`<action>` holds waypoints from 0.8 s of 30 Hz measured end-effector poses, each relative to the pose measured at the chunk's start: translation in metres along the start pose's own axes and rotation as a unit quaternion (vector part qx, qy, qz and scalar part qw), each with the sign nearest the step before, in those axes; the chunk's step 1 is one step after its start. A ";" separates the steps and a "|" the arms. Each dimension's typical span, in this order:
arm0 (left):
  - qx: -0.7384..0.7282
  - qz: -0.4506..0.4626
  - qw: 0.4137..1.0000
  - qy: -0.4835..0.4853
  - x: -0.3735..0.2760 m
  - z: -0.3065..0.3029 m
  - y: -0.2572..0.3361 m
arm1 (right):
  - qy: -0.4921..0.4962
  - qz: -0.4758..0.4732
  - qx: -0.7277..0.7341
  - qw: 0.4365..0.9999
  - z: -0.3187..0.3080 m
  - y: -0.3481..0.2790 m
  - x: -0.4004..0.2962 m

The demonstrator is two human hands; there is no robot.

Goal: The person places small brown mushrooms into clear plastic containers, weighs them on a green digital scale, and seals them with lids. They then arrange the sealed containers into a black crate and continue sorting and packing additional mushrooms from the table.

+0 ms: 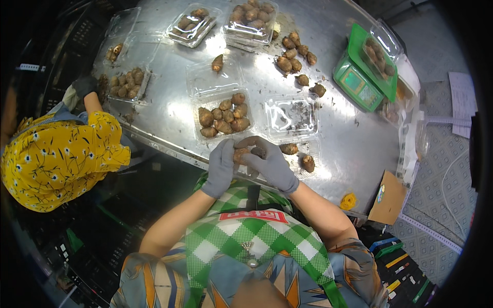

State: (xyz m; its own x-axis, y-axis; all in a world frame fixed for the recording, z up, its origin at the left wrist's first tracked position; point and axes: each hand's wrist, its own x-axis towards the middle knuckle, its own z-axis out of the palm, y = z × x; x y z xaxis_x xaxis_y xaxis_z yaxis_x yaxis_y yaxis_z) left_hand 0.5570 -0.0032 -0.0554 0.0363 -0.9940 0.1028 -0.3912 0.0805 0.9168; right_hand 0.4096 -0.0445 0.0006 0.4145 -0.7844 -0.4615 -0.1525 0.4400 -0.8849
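Observation:
My left hand [222,166] and my right hand [271,163], both in grey gloves, meet at the table's near edge. Between them they hold a brown taro corm [241,156], partly covered by the fingers. Just beyond lies an open clear plastic clamshell box [195,133] with several taro corms [227,115] in its base. One more corm [217,63] rests on its lid. Right of my hands is another open clamshell box [318,150]; two corms show in its base, and my right hand hides part of it.
Loose taro corms [289,63] lie at the back. Filled boxes [250,23] stand behind them. A green digital scale [358,90] bears a box of corms on the right. Yellow twine [348,201] and cardboard [388,198] sit near the edge. A person in yellow [69,154] works at left.

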 end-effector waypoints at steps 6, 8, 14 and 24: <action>0.049 0.074 0.996 0.018 -0.003 0.003 -0.017 | -0.065 0.042 0.196 0.977 -0.006 0.010 -0.002; 0.027 0.039 0.999 -0.010 -0.006 -0.001 -0.012 | -0.058 0.075 0.226 0.969 -0.003 0.000 -0.003; 0.022 0.015 0.998 -0.056 -0.009 -0.006 -0.014 | -0.053 0.068 0.168 0.982 -0.001 0.008 0.000; -0.597 -0.427 0.673 -0.092 0.000 -0.005 -0.016 | -0.023 0.063 0.222 0.973 0.008 0.016 0.002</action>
State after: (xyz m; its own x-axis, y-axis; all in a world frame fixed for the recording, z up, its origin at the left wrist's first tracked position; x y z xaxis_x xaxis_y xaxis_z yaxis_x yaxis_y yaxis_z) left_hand 0.5676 -0.0040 -0.0679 -0.3782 -0.6990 -0.6069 0.7210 -0.6336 0.2805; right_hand 0.4151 -0.0356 -0.0137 0.4580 -0.6959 -0.5531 0.1927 0.6851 -0.7025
